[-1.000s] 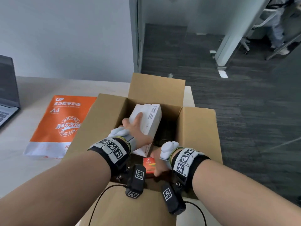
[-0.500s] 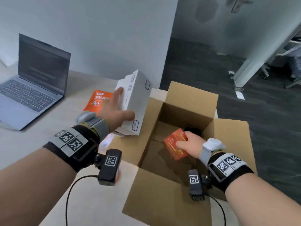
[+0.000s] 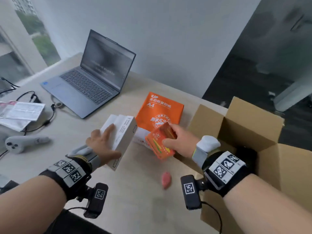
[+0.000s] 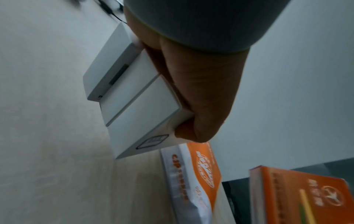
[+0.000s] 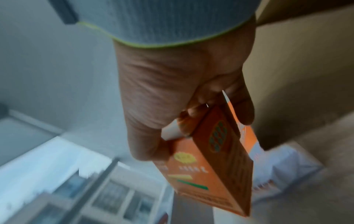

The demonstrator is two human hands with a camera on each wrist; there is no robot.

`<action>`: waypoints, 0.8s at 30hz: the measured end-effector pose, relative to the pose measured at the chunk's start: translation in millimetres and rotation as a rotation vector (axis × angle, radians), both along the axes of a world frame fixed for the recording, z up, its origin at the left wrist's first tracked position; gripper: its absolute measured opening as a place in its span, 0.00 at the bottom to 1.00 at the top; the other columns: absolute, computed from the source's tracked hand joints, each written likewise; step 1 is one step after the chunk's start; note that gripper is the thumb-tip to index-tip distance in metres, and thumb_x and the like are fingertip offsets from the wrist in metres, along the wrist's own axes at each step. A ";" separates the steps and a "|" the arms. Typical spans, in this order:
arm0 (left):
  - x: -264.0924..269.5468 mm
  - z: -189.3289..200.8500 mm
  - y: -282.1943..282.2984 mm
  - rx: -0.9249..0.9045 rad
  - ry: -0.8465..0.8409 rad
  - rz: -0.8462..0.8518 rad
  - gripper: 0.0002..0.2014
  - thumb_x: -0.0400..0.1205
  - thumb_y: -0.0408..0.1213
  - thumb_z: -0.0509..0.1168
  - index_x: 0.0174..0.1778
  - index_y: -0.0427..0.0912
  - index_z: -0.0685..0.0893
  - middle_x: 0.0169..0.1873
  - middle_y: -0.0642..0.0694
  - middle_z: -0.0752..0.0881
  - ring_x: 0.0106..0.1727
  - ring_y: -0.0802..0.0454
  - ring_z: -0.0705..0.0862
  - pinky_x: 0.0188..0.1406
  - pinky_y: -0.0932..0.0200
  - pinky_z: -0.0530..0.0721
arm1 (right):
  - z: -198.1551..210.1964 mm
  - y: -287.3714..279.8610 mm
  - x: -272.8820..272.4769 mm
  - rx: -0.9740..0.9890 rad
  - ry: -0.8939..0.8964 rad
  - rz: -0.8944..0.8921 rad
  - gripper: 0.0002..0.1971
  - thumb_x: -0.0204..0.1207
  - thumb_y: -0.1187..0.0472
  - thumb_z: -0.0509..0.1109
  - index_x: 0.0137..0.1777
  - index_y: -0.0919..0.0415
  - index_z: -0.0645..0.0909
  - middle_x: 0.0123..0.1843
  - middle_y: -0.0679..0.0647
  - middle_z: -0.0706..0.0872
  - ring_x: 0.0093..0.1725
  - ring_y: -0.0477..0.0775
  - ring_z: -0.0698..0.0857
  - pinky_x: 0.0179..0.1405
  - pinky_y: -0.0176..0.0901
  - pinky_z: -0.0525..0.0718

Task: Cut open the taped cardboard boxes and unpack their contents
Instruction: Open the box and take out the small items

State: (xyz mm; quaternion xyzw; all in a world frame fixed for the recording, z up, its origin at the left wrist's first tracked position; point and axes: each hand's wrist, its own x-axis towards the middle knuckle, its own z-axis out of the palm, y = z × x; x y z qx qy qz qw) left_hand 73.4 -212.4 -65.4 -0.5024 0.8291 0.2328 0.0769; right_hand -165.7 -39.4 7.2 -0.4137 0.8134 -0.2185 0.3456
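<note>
The open cardboard box [image 3: 249, 125] stands at the table's right end, flaps up. My left hand [image 3: 101, 144] grips a stack of white boxes [image 3: 120, 137] just above the table, thumb under its near edge; the left wrist view shows the white boxes [image 4: 138, 103] held with the thumb [image 4: 193, 130] on their side. My right hand [image 3: 179, 141] holds a small orange box [image 3: 159, 144] over the table, left of the cardboard box; in the right wrist view the orange box [image 5: 212, 163] hangs pinched from its top end.
An orange A4 paper ream [image 3: 160, 112] lies beyond both hands. An open laptop [image 3: 94, 75] sits at the back left, with cables, papers [image 3: 18, 114] and a grey controller [image 3: 22, 142] on the far left. A small pink object [image 3: 166, 179] lies near the front edge.
Both hands came out of the cardboard box and moved left. The white boxes and the orange box, lifted from inside, are now over the table near the paper ream.
</note>
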 end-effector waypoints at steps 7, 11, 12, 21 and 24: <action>30.0 -39.6 -3.0 -0.060 -0.063 0.086 0.55 0.53 0.63 0.66 0.78 0.72 0.48 0.63 0.45 0.63 0.56 0.40 0.71 0.54 0.39 0.82 | -60.9 -60.2 66.1 0.434 0.344 0.365 0.27 0.68 0.45 0.73 0.67 0.52 0.76 0.60 0.52 0.86 0.54 0.60 0.85 0.55 0.49 0.84; 37.9 -44.4 -7.9 -0.092 -0.077 0.075 0.54 0.56 0.61 0.68 0.79 0.73 0.48 0.67 0.46 0.62 0.61 0.39 0.72 0.51 0.43 0.77 | -92.3 -75.8 77.8 0.436 0.408 0.327 0.30 0.65 0.43 0.71 0.68 0.50 0.76 0.61 0.52 0.85 0.57 0.60 0.85 0.60 0.55 0.84; 41.4 -46.2 -8.8 -0.091 -0.092 0.068 0.54 0.57 0.61 0.69 0.79 0.73 0.47 0.68 0.47 0.62 0.61 0.40 0.72 0.50 0.44 0.75 | -98.2 -78.1 78.9 0.425 0.418 0.322 0.30 0.64 0.43 0.71 0.67 0.50 0.76 0.61 0.52 0.85 0.57 0.60 0.85 0.60 0.55 0.84; 45.5 -60.5 -13.7 -0.044 -0.236 0.035 0.66 0.57 0.61 0.75 0.79 0.75 0.31 0.86 0.45 0.34 0.88 0.40 0.42 0.79 0.30 0.62 | -83.4 -85.6 74.7 0.269 0.283 0.240 0.35 0.73 0.37 0.66 0.79 0.51 0.72 0.75 0.53 0.79 0.70 0.60 0.80 0.68 0.55 0.80; 33.5 -48.7 -17.8 -0.061 -0.216 0.033 0.64 0.61 0.69 0.70 0.82 0.71 0.29 0.87 0.45 0.30 0.89 0.40 0.36 0.84 0.29 0.52 | -39.1 -86.9 63.6 0.040 0.125 0.157 0.21 0.81 0.46 0.68 0.71 0.51 0.80 0.70 0.49 0.84 0.68 0.54 0.83 0.66 0.48 0.80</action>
